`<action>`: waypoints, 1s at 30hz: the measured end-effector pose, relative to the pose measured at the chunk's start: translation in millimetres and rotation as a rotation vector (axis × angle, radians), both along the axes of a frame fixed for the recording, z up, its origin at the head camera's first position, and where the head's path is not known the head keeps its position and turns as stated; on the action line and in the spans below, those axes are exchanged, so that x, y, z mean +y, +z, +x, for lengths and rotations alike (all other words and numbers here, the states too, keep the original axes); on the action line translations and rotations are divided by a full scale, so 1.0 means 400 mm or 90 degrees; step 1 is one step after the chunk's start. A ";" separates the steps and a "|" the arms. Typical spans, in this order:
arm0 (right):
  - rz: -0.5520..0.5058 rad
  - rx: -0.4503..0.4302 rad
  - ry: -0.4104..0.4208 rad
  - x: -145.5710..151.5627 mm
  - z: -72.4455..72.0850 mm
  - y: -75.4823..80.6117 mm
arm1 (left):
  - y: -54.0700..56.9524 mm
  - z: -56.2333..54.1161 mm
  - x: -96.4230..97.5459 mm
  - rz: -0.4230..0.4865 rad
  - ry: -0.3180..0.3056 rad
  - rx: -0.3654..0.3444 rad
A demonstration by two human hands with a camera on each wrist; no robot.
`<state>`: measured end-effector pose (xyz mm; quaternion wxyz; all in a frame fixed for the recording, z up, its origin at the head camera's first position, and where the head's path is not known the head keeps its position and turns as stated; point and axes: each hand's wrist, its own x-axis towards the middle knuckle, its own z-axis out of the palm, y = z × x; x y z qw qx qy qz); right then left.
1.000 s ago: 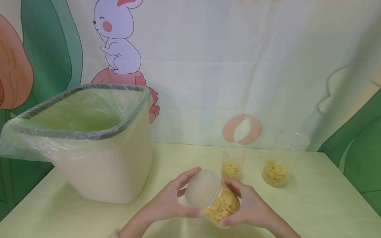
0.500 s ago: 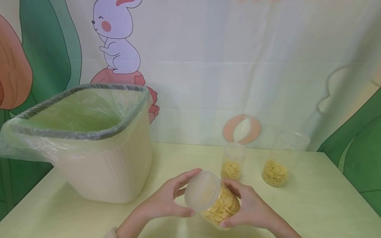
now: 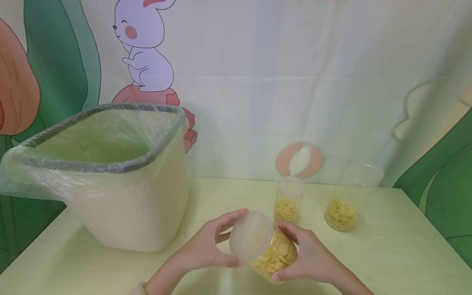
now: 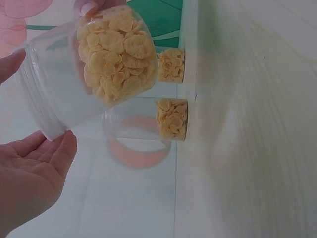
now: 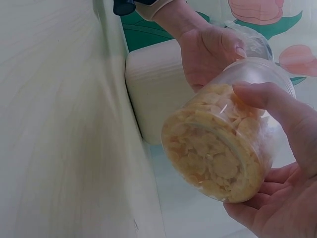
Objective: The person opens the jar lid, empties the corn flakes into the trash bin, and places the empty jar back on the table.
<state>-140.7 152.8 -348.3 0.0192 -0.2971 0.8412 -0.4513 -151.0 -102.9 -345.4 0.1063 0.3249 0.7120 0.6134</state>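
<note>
- Right hand (image 3: 307, 256): some fingers hidden behind held jar (image 3: 275, 255), head view.
- Left hand (image 3: 206, 245): some fingertips hidden behind lid (image 3: 250, 235), same view.
- Small jar (image 3: 289, 197): base partly masked by right hand.
- Bin (image 3: 129, 217): floor out of sight.
- Worktop (image 3: 405, 254): near edge cropped, bottom of head view.

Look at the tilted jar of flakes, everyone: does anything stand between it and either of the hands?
Nothing visible does. The right hand grips the tilted jar directly, and the left hand holds its lid. The narrow jar and the wider jar stand farther back.
</note>
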 end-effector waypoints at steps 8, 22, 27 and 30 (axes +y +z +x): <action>0.000 -0.001 -0.019 -0.002 -0.001 -0.001 | -0.002 0.003 0.013 -0.001 0.055 -0.046; 0.029 0.008 -0.059 -0.007 -0.003 -0.001 | -0.002 0.018 0.031 -0.024 0.151 -0.064; 0.031 0.014 -0.056 -0.007 0.001 0.000 | 0.000 0.024 0.036 -0.031 0.167 -0.058; 0.035 0.015 -0.062 -0.007 0.000 -0.002 | 0.002 0.027 0.039 -0.035 0.173 -0.051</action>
